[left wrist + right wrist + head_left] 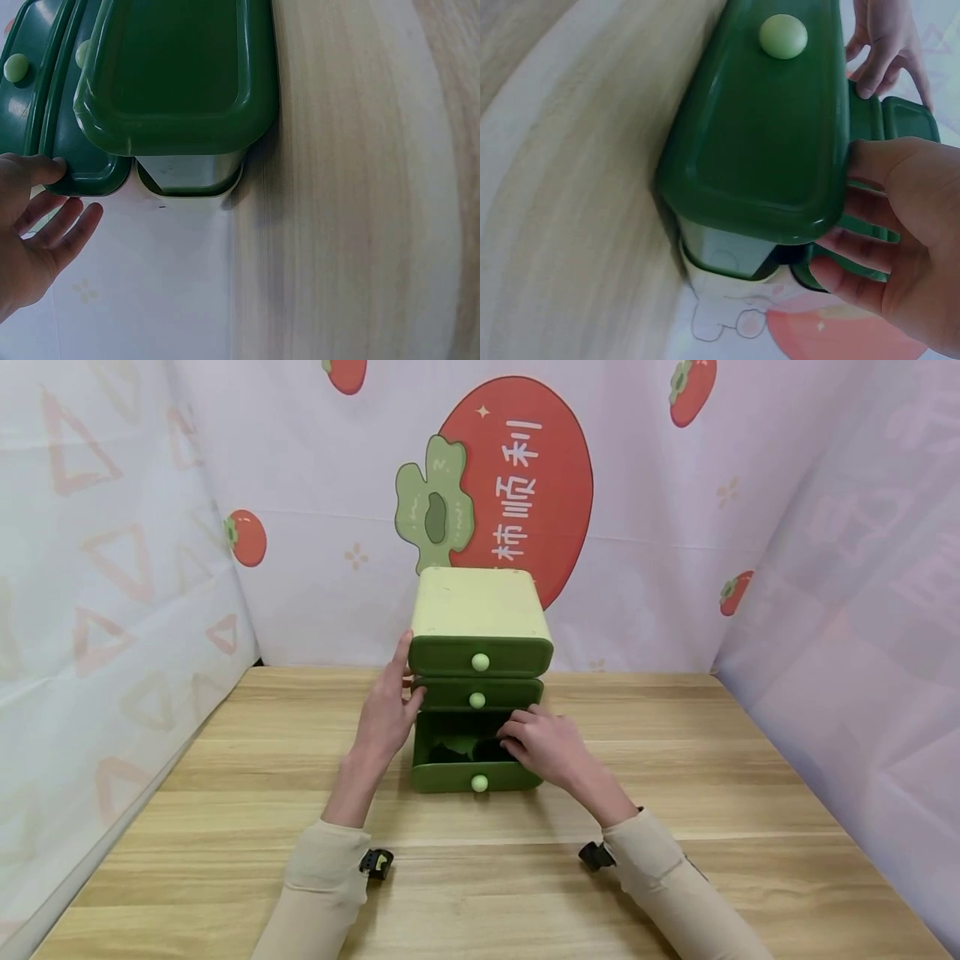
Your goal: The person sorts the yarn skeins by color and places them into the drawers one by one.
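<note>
A small three-drawer cabinet (480, 602) with a cream top and green fronts stands on the table. Its bottom drawer (442, 778) is pulled out, and a black item (447, 753) and a second black item (491, 750) lie inside. My left hand (384, 714) rests at the cabinet's left side, fingers extended along it, its thumb against the edge of the middle drawer (94, 142). My right hand (546, 745) reaches over the right side of the bottom drawer, fingers bent down beside the second black item. Whether those fingers hold it I cannot tell.
The wooden table (675, 827) runs up to a printed cloth backdrop (315, 577) behind the cabinet. Cloth walls rise along the left and right sides. The top drawer (442, 657) and the middle drawer are closed, each with a pale round knob.
</note>
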The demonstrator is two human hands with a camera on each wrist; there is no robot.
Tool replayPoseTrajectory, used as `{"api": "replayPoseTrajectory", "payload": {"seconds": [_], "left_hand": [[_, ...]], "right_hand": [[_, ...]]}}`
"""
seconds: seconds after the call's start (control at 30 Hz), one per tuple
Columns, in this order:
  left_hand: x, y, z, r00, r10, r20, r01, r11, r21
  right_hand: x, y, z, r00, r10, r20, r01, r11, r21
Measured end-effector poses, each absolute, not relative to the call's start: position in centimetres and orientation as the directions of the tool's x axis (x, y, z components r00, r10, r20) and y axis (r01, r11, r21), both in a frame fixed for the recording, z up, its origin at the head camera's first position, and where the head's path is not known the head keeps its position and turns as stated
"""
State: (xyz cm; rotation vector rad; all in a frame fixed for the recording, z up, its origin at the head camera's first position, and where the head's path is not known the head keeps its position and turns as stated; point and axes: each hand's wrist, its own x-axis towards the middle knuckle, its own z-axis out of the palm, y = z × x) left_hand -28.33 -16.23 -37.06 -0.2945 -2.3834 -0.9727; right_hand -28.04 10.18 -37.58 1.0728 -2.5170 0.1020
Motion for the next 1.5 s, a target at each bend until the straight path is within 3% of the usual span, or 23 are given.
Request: {"api": "replayPoseTrajectory", "payload": {"seconds": [0.27,0.53,0.93,1.2,1.5], "left_hand": [[-28.4,-16.3,-37.1,-0.831,-0.003,0.556,0.388,0.714,0.583],[-28.4,-16.3,-37.2,-0.828,0.004,0.561,0.392,0.718,0.575],[-28.3,-16.3,-37.3,-0.838,-0.001,0.545,0.380,0.716,0.586],[-28.3,-16.3,-37.3,-0.833,0.000,0.553,0.389,0.710,0.587],[-28.4,-16.3,-37.2,-0.823,0.003,0.568,0.401,0.710,0.579]], "right_hand": [[-27.0,9.8,-36.5,-0.590,-0.698,0.405,-0.737,0.671,0.083],[-25.7,8.9,-36.2,-0.513,-0.772,0.375,-0.814,0.577,0.073],[-24.9,7.7,-37.5,-0.409,-0.830,0.379,-0.854,0.494,0.161],[-24.6,7.2,-38.1,-0.491,-0.834,0.252,-0.836,0.532,0.134],[-24.8,7.1,-38.5,-0.569,-0.777,0.268,-0.781,0.613,0.121]]}}
